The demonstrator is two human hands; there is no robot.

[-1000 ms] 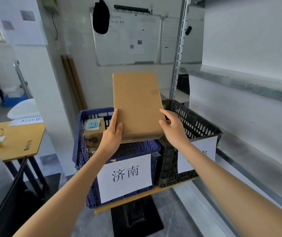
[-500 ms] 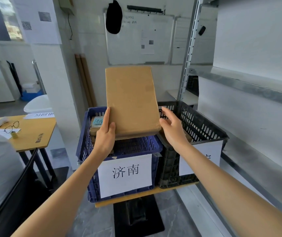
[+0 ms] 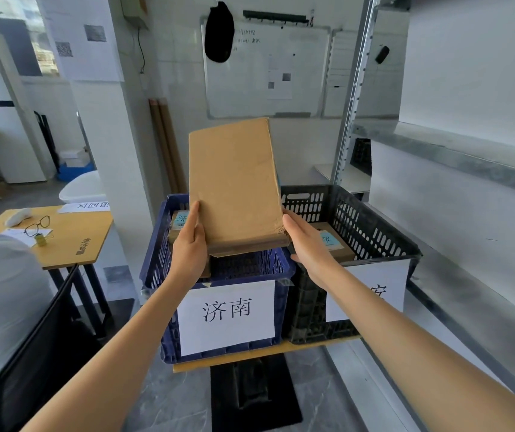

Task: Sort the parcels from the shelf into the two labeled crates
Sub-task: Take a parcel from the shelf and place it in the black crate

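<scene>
A flat brown cardboard parcel (image 3: 234,185) is held tilted above the blue crate (image 3: 156,263), its plain side facing me. My left hand (image 3: 190,247) grips its lower left edge and my right hand (image 3: 307,244) presses its lower right corner. The blue crate carries a white label (image 3: 226,316) with Chinese characters and holds a small box with a blue sticker (image 3: 179,221). Beside it on the right stands the black crate (image 3: 374,232) with its own partly hidden label (image 3: 377,288) and a box with a blue sticker (image 3: 331,241) inside.
Both crates rest on a small wooden stand (image 3: 250,357). Metal shelving (image 3: 455,157) runs along the right. A wooden table (image 3: 62,238) with glasses stands at left, with a person's back (image 3: 0,291) and a dark chair (image 3: 40,347) near it. A whiteboard (image 3: 265,67) hangs behind.
The view has shifted so the crates sit more to the right. The parcel stays above the blue crate in both hands, moved slightly left.
</scene>
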